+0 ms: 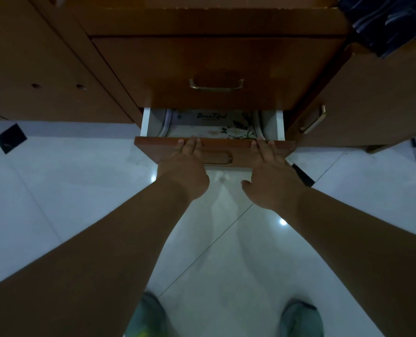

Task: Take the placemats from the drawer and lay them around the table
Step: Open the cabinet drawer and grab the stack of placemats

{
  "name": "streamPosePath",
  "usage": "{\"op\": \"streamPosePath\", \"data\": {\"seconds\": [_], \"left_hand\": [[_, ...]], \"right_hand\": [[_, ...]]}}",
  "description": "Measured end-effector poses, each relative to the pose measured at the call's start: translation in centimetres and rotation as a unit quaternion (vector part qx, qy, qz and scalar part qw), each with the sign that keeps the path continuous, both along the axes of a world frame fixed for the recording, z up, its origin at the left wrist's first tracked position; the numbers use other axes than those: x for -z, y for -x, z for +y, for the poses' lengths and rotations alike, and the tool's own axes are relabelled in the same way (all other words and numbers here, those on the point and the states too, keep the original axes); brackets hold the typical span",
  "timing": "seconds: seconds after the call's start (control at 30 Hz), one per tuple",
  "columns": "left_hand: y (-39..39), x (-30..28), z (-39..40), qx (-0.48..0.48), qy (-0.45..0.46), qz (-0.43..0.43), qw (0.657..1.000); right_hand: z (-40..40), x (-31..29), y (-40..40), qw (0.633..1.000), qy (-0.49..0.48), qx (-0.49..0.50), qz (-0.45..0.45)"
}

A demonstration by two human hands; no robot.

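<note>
The left hand (186, 164) is laid flat against the left part of the drawer front (214, 152), fingers straight, tips hooked just over its top edge, nothing gripped. Between the hands, the drawer's handle (220, 158) is partly seen. Inside the partly open drawer, a floral placemat (226, 127) (lettering printed near its far edge) is lying flat. The right hand (271, 176) is pressed likewise on the right part, fingers extended.

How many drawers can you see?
2. The upper drawer is closed, with a metal handle. The lower drawer is partly pulled out; both hands rest on its front edge. Others may lie outside the view.
</note>
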State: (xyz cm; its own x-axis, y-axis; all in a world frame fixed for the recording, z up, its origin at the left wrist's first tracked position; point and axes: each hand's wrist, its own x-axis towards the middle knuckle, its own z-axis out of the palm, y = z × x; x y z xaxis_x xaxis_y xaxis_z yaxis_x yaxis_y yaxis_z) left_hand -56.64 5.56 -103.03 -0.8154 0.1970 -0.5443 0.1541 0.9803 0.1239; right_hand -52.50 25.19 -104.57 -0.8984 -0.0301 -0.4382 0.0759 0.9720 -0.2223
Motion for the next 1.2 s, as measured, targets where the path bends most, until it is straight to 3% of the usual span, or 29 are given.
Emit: {"op": "streamPosePath", "data": {"seconds": [0.63, 0.9, 1.03, 1.2], "left_hand": [[-3.0, -1.0, -0.6, -0.017, -0.013, -0.031, 0.999], [-3.7, -1.5, -0.8, 0.014, 0.004, -0.005, 1.000], [-2.1, -2.0, -1.3, 0.032, 0.006, 0.037, 0.999], [1.0, -2.6, -2.5, -0.008, 0.065, 0.001, 0.998]], "right_hand": [[-0.2, -1.2, -3.1, 1.000, -0.004, -0.004, -0.021], [-0.4, -1.9, -3.5, 0.999, -0.017, -0.021, -0.030], [-0.2, -2.7, -1.8, 0.999, -0.039, -0.026, 0.007], [0.0, -3.3, 1.6, 0.999, -0.014, 0.002, 0.041]]}}
